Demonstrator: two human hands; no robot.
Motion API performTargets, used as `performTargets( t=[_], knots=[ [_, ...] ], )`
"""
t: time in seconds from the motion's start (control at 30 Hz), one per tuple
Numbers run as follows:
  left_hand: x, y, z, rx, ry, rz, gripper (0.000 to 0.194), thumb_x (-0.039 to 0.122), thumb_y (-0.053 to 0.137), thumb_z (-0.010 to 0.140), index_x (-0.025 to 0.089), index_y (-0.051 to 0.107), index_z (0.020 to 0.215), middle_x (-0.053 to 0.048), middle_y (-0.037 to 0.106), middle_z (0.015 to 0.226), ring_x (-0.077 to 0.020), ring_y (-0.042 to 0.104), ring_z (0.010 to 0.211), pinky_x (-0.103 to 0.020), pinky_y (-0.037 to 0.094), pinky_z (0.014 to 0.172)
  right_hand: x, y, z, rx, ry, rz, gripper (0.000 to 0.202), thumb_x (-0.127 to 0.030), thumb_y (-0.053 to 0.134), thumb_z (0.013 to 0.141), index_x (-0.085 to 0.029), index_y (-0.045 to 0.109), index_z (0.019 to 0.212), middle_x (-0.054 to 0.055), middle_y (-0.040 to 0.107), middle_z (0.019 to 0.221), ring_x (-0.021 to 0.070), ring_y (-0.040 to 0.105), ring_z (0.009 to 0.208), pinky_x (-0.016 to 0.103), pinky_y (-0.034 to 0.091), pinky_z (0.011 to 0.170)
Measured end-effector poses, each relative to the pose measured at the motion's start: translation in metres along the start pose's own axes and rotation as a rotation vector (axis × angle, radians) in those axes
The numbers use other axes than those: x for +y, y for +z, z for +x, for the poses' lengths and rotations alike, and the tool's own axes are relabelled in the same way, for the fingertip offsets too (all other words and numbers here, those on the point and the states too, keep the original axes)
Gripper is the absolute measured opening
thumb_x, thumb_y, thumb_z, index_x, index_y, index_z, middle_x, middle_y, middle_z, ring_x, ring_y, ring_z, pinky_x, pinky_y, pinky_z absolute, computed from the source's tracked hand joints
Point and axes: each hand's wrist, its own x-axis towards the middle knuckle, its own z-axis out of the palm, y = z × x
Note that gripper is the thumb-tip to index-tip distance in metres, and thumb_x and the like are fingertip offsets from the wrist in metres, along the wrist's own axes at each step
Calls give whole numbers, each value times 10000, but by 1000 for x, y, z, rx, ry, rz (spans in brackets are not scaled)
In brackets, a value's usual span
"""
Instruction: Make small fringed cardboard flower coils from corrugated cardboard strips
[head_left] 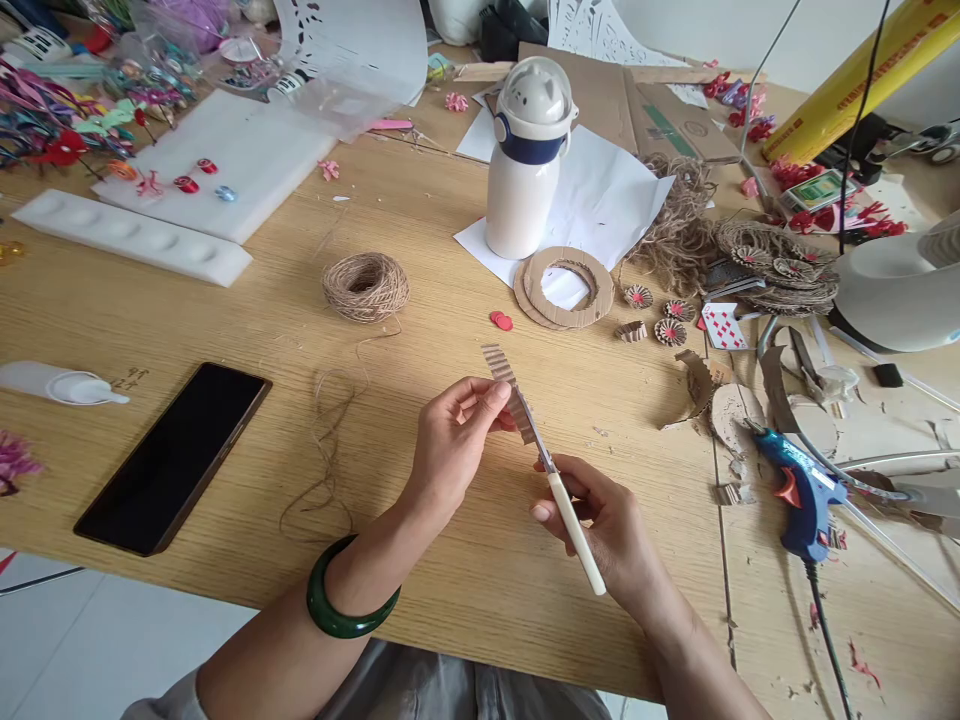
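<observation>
My left hand pinches a short strip of ridged, corrugated cardboard above the middle of the table. In my right hand is a pair of scissors with a white handle. Their metal blades lie along the edge of the strip, and I cannot tell whether they are parted. Just beyond the strip are small red paper discs. Two flat cardboard rings overlap behind them. To their right sit several small ridged cardboard rosettes with red centres.
A ball of twine trails loose string toward the front. On the left lie a black phone and a white glue bottle. A white drinking bottle stands at the back. A blue glue gun and cardboard scraps are at right.
</observation>
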Motion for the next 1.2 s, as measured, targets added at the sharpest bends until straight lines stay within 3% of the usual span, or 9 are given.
performTargets(
  t=[0.33, 0.73, 1.07, 1.2],
  knots=[
    [0, -1, -2, -90, 48, 113, 235, 388, 691, 854, 166, 691, 779, -17, 702, 744, -135, 671, 690, -238, 568, 691, 0, -4, 0, -21, 8, -2, 486, -541, 742, 775, -148, 651, 1047, -31, 461, 672, 97, 414, 540, 219, 381, 454],
    [-1, 0, -3, -98, 22, 66, 235, 385, 701, 848, 159, 690, 788, -17, 703, 756, -138, 671, 694, -258, 592, 703, 4, -3, -2, 10, -43, -65, 394, -494, 688, 832, -130, 651, 980, -57, 340, 620, 90, 315, 535, 217, 315, 446],
    [-1, -1, 0, -23, 20, 19, 233, 387, 713, 837, 163, 673, 785, 3, 674, 761, -114, 647, 702, -220, 575, 684, 3, -1, 1, 9, -30, -38, 426, -493, 728, 796, -119, 663, 988, -55, 370, 615, 85, 332, 517, 213, 316, 427],
    [-1, -1, -1, -64, 39, 44, 228, 381, 714, 839, 162, 680, 785, -2, 683, 759, -115, 654, 704, -225, 578, 708, 3, -1, -1, -6, -20, 4, 449, -477, 750, 783, -125, 658, 1046, -52, 391, 635, 88, 365, 525, 213, 339, 439]
  ],
)
